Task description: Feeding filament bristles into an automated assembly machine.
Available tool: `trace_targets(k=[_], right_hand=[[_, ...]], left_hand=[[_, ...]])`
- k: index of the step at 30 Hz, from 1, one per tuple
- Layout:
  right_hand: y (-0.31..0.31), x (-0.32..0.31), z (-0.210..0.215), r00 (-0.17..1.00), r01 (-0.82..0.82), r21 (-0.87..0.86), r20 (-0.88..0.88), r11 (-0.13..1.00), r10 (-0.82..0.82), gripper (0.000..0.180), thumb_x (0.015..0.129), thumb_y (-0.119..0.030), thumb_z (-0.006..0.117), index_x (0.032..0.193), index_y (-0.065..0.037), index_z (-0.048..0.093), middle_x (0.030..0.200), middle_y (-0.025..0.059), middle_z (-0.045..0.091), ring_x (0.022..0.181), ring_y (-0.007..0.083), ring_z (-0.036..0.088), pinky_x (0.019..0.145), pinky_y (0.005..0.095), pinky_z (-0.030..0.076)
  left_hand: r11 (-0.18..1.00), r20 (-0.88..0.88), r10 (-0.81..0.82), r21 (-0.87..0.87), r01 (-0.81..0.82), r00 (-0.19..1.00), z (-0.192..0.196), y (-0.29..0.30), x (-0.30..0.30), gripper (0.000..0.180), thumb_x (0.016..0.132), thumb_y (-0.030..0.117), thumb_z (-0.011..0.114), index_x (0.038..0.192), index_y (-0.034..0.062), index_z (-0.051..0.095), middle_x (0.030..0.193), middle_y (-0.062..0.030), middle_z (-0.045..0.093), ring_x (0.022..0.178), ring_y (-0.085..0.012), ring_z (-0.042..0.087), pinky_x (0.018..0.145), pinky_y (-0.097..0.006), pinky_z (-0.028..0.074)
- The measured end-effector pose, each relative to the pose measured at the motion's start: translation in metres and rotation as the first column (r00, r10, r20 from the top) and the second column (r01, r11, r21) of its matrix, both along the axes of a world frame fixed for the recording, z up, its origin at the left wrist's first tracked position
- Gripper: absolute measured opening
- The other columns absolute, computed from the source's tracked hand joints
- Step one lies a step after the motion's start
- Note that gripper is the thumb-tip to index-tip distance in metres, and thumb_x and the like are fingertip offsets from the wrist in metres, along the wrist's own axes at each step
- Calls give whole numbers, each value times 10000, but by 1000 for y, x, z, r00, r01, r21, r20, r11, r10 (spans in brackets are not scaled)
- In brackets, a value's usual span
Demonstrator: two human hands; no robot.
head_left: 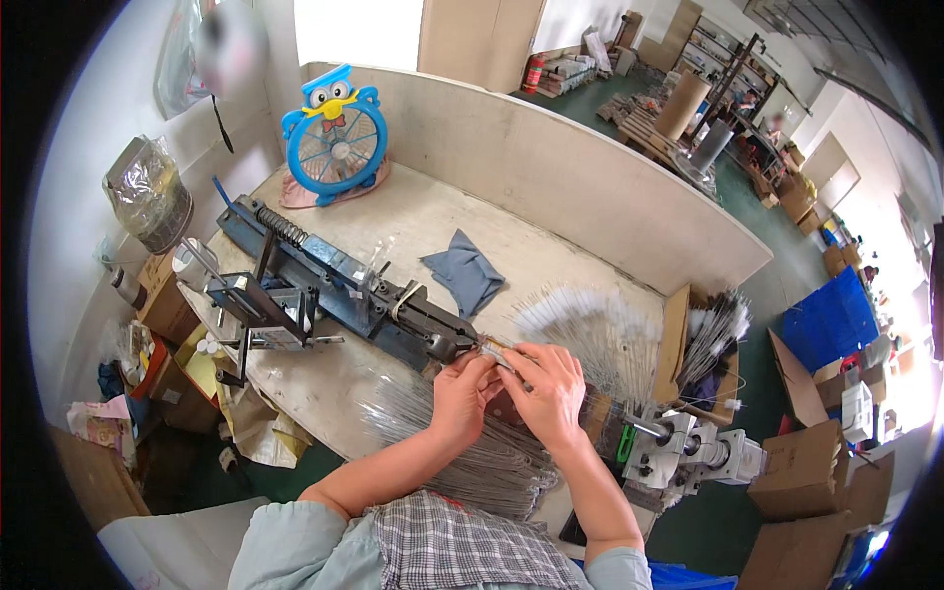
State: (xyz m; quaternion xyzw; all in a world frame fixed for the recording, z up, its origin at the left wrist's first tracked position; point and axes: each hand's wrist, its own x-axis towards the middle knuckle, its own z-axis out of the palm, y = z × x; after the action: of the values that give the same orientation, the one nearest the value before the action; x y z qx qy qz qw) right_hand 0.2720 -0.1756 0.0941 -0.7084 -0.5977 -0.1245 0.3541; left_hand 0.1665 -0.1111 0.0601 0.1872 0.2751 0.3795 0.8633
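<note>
My left hand [461, 396] and my right hand [547, 385] meet at the front end of a long dark metal bench press [364, 300]. Both hands have their fingers pinched together. The right hand's fingertips are on a small pale, shiny piece [495, 352] beside the press's tip; its kind is too small to tell. What the left fingertips grip is hidden. Under my forearms lies a thick bundle of thin grey metal wires [482, 457]. More thin wires with white ends [590, 324] fan out past my right hand.
A grey-blue cloth [464, 272] lies behind the press. A blue cartoon-shaped fan [337, 143] stands at the back left. At the right are a cardboard box [672, 339] holding wires and a silver metal device [688, 452]. A low partition [551, 157] edges the table.
</note>
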Motion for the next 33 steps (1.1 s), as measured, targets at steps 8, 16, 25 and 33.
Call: trace_targets(k=[8,16,25,33], right_hand=[[-2,0,2,1000,-6,-7,0,1000,6,197,722,-181,711,916,-153,696,932,2,628,878,209,580,739,355,425],[-2,3,5,1000,-18,-20,-4,1000,18,204,723,-182,710,923,-148,694,935,5,628,874,209,582,750,353,424],[-11,6,30,999,15,-59,-33,998,-17,223,694,-172,730,892,-74,696,919,37,647,879,231,589,759,354,435],[-27,1,18,999,29,-165,34,986,-23,116,721,-127,683,821,-69,670,744,54,600,820,248,557,751,368,433]], left_hand=[[999,-17,-20,26,20,1000,-5,-1,0,134,889,93,551,1008,34,566,977,-48,632,884,-150,623,779,-290,490],[999,-14,-43,33,43,999,-5,1,2,143,895,108,545,1012,28,566,986,-57,634,896,-153,625,786,-291,494],[999,-57,-50,15,51,997,9,4,-3,262,913,280,517,982,32,562,930,-66,621,855,-179,622,794,-323,503],[989,-40,-148,-21,147,988,17,0,-18,638,933,575,294,1134,-1,480,1065,-119,564,935,-220,586,841,-350,489]])
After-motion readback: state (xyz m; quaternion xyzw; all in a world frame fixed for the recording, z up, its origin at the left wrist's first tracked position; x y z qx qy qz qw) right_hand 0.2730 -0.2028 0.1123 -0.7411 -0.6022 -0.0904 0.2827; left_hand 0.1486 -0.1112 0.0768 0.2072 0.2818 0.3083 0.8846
